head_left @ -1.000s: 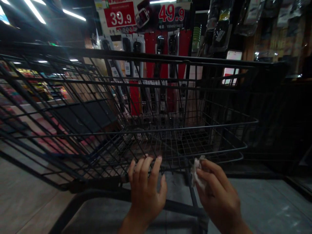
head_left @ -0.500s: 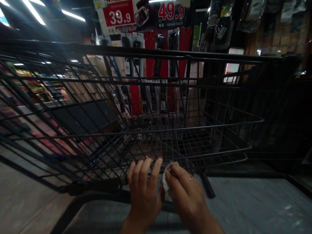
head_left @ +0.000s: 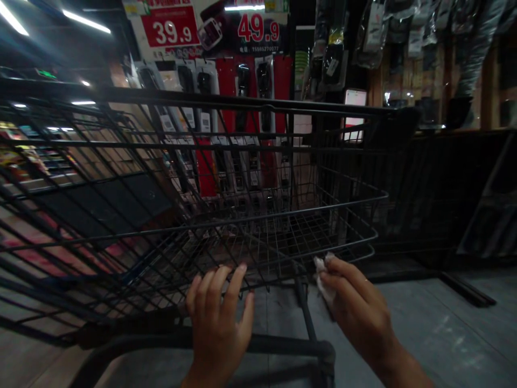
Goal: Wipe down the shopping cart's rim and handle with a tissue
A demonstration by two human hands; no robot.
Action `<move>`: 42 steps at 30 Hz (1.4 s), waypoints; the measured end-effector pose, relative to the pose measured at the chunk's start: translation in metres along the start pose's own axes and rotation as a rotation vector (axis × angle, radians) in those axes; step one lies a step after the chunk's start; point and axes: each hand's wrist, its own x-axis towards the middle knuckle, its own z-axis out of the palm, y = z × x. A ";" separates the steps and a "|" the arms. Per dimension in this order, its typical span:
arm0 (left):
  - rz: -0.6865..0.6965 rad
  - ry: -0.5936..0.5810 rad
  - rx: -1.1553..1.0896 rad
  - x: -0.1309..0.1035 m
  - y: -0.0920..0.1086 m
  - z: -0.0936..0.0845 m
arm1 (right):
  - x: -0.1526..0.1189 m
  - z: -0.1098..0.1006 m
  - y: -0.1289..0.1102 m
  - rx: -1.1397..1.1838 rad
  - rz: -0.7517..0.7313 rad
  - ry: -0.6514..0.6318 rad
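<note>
A black wire shopping cart stands sideways across the head view, its basket showing only bare wire mesh. My left hand is at the basket's lower edge, fingers stretched up in front of the bottom wires and thumb spread away. Whether the fingertips press on the wires I cannot tell. To its right, my right hand is closed round a crumpled white tissue, part of which sticks out past the fingertips. That tissue is just below the right end of the basket, near its looped wires.
Behind the cart hang packaged goods under price signs. A dark box shows through the mesh at left. The cart's lower frame tube runs beneath my hands, above the grey tiled floor.
My right hand has moved right with the tissue, away from my left hand. My left thumb now shows, spread out. The cart and shelves have shifted left in view.
</note>
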 end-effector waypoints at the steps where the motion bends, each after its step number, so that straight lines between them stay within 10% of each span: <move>1: -0.002 0.002 0.002 0.001 0.001 0.000 | -0.002 -0.004 0.007 -0.009 0.009 -0.004; 13: -0.014 -0.007 0.003 0.002 0.004 -0.002 | 0.006 -0.034 0.045 -0.192 0.081 -0.010; 34: -0.060 -0.030 -0.121 -0.009 0.000 -0.010 | 0.015 0.049 -0.095 0.209 -0.092 -0.037; 42: -0.081 0.002 -0.129 -0.010 -0.004 -0.009 | 0.025 0.044 -0.092 0.215 -0.119 -0.025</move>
